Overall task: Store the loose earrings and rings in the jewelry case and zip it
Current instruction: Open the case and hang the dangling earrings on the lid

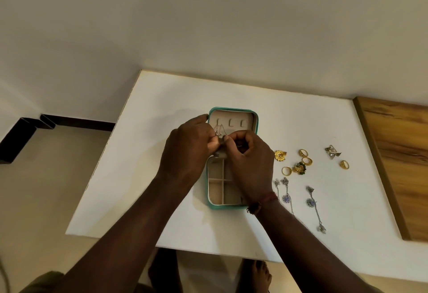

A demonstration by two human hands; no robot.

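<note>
Your left hand [187, 151] and right hand [250, 160] both pinch one small silver piece [218, 134] between curled fingertips. They hold it over the middle of the open jewelry case [232, 109], which lies on the white table [162, 107] with its lid on the far side. If either pinch loosens, the piece could drop into the wrong compartment, or its fine strands could snag on the lid hooks [230, 122]; tug then and you may kink them. Your right wrist hangs over the case's near right corner, just beside the long silver drop earrings [286, 190], so a careless sweep could drag them toward the near table edge. The gold rings [303, 153] and gold earrings [280, 154] lie loose farther right, and rings roll. Your hands hide the hinge and the middle compartments. I cannot tell whether the piece is an earring or where it attaches, and the zipper is too small to make out.
</note>
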